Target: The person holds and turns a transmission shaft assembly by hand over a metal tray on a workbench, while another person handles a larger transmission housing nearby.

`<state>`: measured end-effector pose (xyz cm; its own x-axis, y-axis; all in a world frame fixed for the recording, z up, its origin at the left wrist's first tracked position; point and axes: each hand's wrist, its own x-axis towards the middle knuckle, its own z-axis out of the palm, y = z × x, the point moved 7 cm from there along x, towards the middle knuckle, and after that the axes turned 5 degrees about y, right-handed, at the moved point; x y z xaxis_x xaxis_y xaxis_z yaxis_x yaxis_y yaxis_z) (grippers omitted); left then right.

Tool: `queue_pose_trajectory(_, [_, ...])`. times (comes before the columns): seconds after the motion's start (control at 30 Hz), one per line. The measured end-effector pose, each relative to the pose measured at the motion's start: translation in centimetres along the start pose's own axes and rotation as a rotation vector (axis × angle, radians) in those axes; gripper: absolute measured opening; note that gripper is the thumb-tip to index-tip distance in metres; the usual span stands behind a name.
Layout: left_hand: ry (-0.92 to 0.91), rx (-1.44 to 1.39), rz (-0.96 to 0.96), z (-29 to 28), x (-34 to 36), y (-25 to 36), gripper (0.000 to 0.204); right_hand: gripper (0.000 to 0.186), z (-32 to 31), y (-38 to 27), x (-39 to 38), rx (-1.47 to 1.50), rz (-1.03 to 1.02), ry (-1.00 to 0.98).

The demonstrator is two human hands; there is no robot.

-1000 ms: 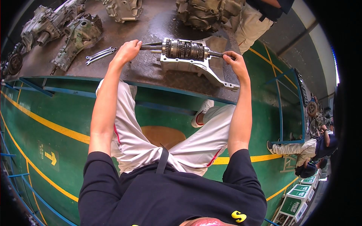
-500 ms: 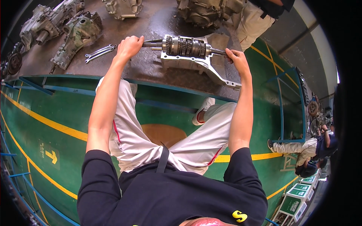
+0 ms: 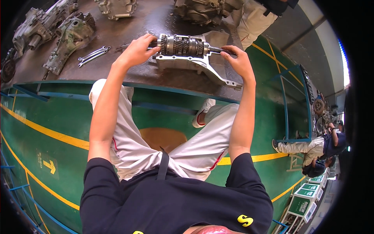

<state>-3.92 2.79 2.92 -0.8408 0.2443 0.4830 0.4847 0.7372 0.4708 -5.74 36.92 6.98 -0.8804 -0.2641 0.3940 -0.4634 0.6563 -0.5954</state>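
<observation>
A gear shaft assembly with several toothed gears lies lengthwise in an open, silver gearbox housing half. My left hand is closed round the shaft's left end, close beside the gears, with thumb and fingers on either side of it. At the other end, the thumb and fingers of my right hand pinch the slim right end of the shaft. The underside of the gears is hidden within the housing.
Combination wrenches lie left of my left hand on the metal workbench. Dirty gearbox casings stand at the far left, and another casing at the back. Someone in light trousers stands beyond the bench's right end.
My left hand has slid right along the shaft, nearer the gears. My right hand still holds the right end. The whole view has shifted slightly.
</observation>
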Motion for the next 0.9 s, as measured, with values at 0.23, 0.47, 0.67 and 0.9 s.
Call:
queue_pose_trajectory(0.23, [0.080, -0.039, 0.072, 0.7, 0.1, 0.3, 0.030, 0.038, 2.5, -1.9, 1.7, -0.117, -0.073, -0.224])
queue_pose_trajectory(0.47, [0.147, 0.059, 0.105, 0.6, -0.1, 0.9, 0.026, 0.033, 3.8, -4.7, 2.8, -0.276, -0.116, -0.291])
queue_pose_trajectory(0.67, [0.169, 0.087, 0.108, 0.7, -0.1, 1.0, 0.023, 0.027, 4.7, -6.4, 3.2, -0.429, -0.122, -0.198])
queue_pose_trajectory(0.9, [0.165, 0.090, 0.140, 0.9, -0.8, 1.6, 0.028, 0.023, 5.2, -5.9, 2.3, -0.485, -0.081, -0.171])
